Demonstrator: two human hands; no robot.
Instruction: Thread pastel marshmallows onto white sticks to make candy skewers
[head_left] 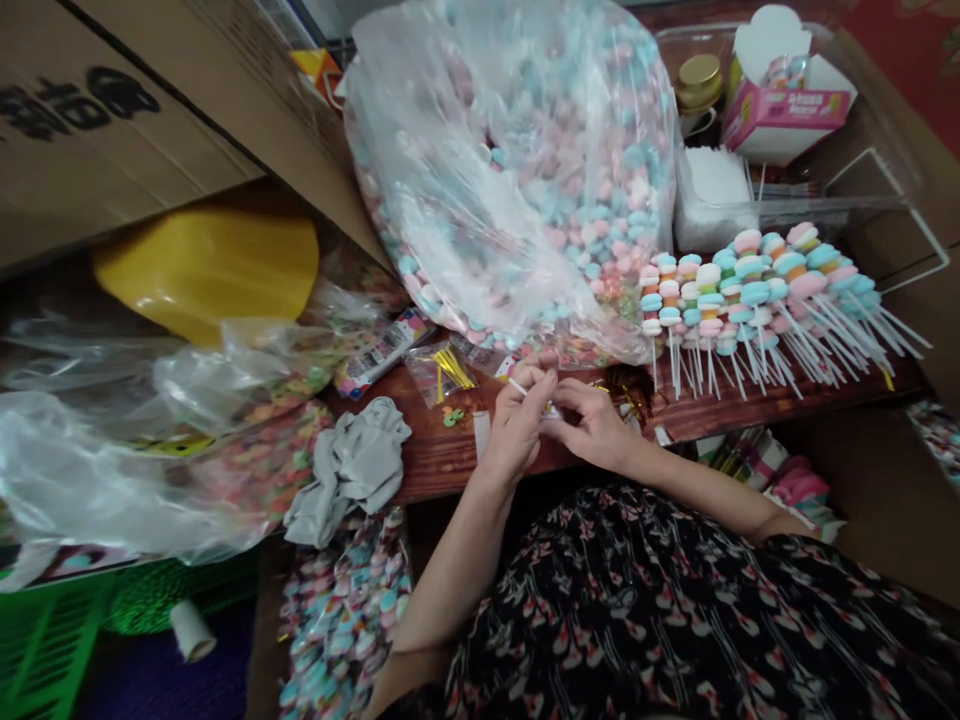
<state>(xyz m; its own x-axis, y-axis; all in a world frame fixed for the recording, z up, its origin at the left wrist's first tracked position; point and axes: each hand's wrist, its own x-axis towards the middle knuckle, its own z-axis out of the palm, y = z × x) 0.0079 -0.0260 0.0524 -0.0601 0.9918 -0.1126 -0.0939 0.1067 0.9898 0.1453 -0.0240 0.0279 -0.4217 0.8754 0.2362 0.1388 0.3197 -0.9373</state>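
Left hand (pixel 516 428) and right hand (pixel 592 425) sit close together over the front edge of a wooden table (pixel 442 462). Left fingers (pixel 534 375) are pinched on a thin white stick (pixel 517 386), held just below a big clear bag of pastel candy (pixel 510 170). The stick's far end disappears among the fingers of both hands. Right fingertips (pixel 559 398) are curled in together at that spot, and a small white bit shows there, mostly hidden, so can't tell if they're clamped on it.

To the right, candy skewers (pixel 750 290) lie piled on the table, their sticks fanning out past the edge. Gold twist ties (pixel 454 370) lie in a small clear packet just left of the hands.

Risks: the thin stick could slip or snap if the pinch loosens or the fingers press too hard. The overhanging skewers could tip off the edge if bumped by the right forearm. The heavy bag leans close to the pile and could shove it if it slumps.
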